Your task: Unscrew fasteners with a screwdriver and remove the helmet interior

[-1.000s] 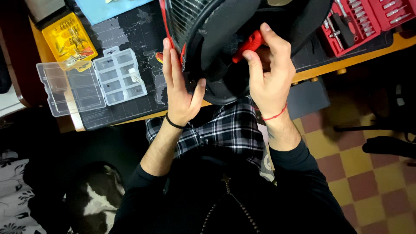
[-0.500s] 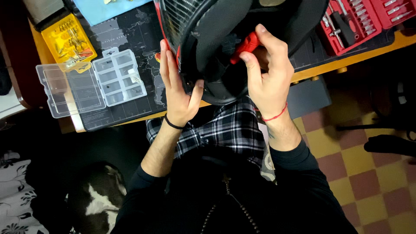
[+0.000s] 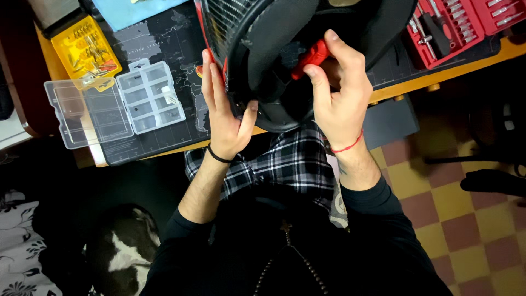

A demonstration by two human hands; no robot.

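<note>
A: Quick pass. What's in the hands?

B: A black helmet [image 3: 307, 49], opening turned toward the person, held over the desk edge [image 3: 405, 87] at 12 o'clock in the head view. Left hand [image 3: 224, 118] is flat along the shell's left rim, fingers straight and pressed together pointing to 12, thumb hooked under the lower edge. That's a brace, not a pinch.

A: Right hand?

B: Right hand [image 3: 342, 96] is curled at the inside of the opening, thumb and index pinching a small red tab [image 3: 309, 57]. Other fingers folded behind; can't tell if they touch the padding.

A: Where's the tab from the grip?

B: At 11 o'clock from the right palm, touching the fingertips. Its long axis runs roughly 8 to 2. Right hand is on it; left hand sits well apart at 9 o'clock from it, on the outer shell.

A: Surroundings, fast.

B: Clear compartment box [image 3: 118, 107], lid open, at 9 o'clock of the left hand on a dark desk mat [image 3: 164, 44]. Yellow bit case [image 3: 90, 49] at 10 o'clock of it. Red tool set [image 3: 455, 24] at 2 o'clock of the right hand. Checked shirt [image 3: 285, 161] below the helmet, tiled floor [image 3: 438, 208] at 4 o'clock.
</note>
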